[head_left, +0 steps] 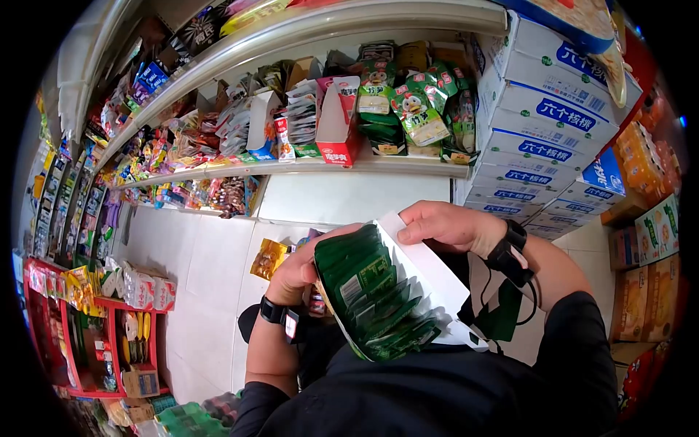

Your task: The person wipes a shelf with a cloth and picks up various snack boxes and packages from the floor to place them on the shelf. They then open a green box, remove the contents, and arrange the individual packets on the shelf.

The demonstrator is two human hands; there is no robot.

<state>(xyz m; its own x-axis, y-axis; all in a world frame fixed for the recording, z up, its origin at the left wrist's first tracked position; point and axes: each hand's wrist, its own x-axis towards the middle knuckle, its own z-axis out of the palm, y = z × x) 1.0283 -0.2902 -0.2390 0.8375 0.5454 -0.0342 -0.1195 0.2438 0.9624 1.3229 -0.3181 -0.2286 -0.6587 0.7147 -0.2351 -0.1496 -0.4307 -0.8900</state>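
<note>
In front of my body is a white cardboard display box [435, 280] with a tightly lined row of green snack packets [357, 273] in or against it. My left hand [295, 271] is closed round the left side of the packets, its thumb in front and its other fingers partly hidden behind them. My right hand [445, 224] pinches the upper edge of the box, thumb on the white card. On the shelf ahead, more green snack bags [419, 113] lie in a pile beside an opened red-and-white carton [338, 124].
Stacked white drink cartons [542, 109] rise at the right of the shelf [291, 173]. A yellow packet [269, 258] lies low, left of my left hand. A red rack [109, 302] with snacks stands at the left. Green-wrapped bottles [193, 421] are at the bottom left.
</note>
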